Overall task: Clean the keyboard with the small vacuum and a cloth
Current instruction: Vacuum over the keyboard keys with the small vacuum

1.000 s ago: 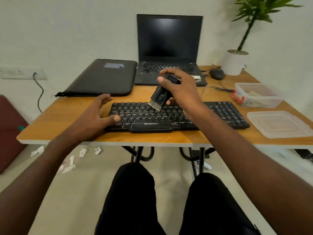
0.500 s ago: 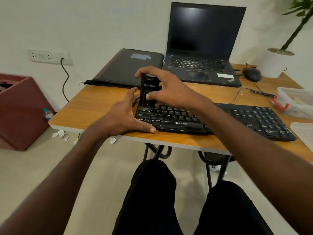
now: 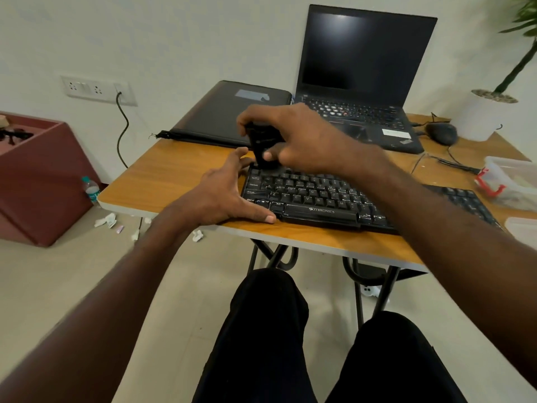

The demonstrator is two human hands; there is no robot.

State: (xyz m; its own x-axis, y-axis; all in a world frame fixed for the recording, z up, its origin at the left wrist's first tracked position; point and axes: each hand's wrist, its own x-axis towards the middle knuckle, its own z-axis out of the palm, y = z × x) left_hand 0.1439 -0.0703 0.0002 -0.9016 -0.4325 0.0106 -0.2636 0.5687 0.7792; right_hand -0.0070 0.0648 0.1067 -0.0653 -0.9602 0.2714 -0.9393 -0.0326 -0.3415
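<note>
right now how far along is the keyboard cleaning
Underway: the right hand holds the small vacuum at the keyboard's upper-left keys, while the left hand braces its left end. Which keys are done cannot be told. No cloth shows, so wiping looks left.

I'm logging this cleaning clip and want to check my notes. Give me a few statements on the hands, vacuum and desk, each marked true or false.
1. The right hand grips the small vacuum over the keyboard's left end. True.
2. The left hand holds a cloth. False: it holds nothing and rests open against the keyboard's left edge.
3. The laptop is closed. False: it is open, with a dark screen.
4. A black sleeve lies left of the laptop. True.
5. The mouse sits on the keyboard. False: it sits on the table, right of the laptop.
</note>
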